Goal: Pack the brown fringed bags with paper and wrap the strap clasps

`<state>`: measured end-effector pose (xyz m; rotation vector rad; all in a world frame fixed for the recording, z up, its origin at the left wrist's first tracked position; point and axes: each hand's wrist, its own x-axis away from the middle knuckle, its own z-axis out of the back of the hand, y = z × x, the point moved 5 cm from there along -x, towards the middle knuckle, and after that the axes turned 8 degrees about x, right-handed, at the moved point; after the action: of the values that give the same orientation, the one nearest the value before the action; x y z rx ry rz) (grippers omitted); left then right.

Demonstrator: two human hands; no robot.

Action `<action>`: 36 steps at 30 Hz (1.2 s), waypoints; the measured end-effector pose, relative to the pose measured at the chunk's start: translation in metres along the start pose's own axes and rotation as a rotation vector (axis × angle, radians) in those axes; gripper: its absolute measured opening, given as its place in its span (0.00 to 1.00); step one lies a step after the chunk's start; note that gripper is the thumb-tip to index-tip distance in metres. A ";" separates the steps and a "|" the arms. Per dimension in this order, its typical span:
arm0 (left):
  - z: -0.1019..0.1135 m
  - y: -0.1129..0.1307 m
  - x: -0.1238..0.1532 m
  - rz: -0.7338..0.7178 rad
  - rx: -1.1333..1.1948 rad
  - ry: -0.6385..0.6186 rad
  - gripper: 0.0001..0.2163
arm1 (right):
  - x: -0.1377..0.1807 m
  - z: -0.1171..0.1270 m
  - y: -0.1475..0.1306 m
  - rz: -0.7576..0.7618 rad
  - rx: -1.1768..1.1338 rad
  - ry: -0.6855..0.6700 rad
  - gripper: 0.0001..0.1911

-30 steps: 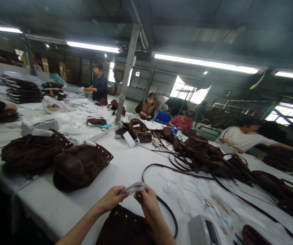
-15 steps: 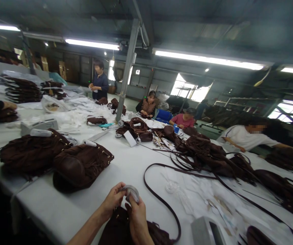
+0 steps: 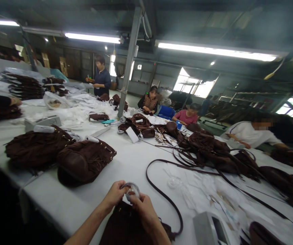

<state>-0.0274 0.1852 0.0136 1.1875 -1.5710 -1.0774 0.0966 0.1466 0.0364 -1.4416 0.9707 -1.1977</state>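
A dark brown bag (image 3: 122, 226) with a small metal eyelet lies at the table's near edge, partly covered by my right forearm. Above its top, both hands hold a curved, shiny loop of clear plastic film (image 3: 133, 186); whether it is wrapped around a handle I cannot tell. My left hand (image 3: 116, 195) pinches the loop's left end. On the lower right side, the thumb and fingers of my right hand (image 3: 144, 207) close on it. A long brown strap (image 3: 161, 190) curves over the table from the bag's right side.
Two brown bags (image 3: 86, 161) with white-wrapped handles sit on the left. A grey tape dispenser (image 3: 207, 228) stands at lower right, near scattered plastic and paper scraps (image 3: 187, 190). More brown bags (image 3: 205, 148) are heaped farther right. A post (image 3: 128, 64) rises beyond; several co-workers surround the table.
My right hand has shifted slightly right and its wrist has turned outward. The plastic loop now shows rounder and more open. The view has swung a little, moving the scene right.
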 end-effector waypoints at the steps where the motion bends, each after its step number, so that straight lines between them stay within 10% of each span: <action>1: -0.001 0.003 0.001 -0.008 -0.021 0.000 0.11 | -0.001 0.003 0.000 0.007 0.028 -0.002 0.15; 7: 0.001 0.008 0.001 -0.029 -0.118 -0.015 0.07 | -0.009 0.007 0.002 0.037 0.067 -0.016 0.30; 13: 0.001 0.004 -0.003 -0.030 -0.125 -0.024 0.08 | -0.010 0.004 -0.019 0.103 0.272 -0.089 0.18; 24: 0.003 0.005 0.002 0.065 0.186 -0.184 0.20 | -0.018 0.009 0.000 0.038 0.253 0.149 0.16; 36: 0.004 -0.007 -0.009 0.055 0.023 -0.185 0.27 | -0.023 0.010 0.024 -0.075 0.042 0.366 0.15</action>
<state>-0.0281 0.1930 0.0045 1.0784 -1.7515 -1.1636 0.1018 0.1664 0.0081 -1.2576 1.1361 -1.5646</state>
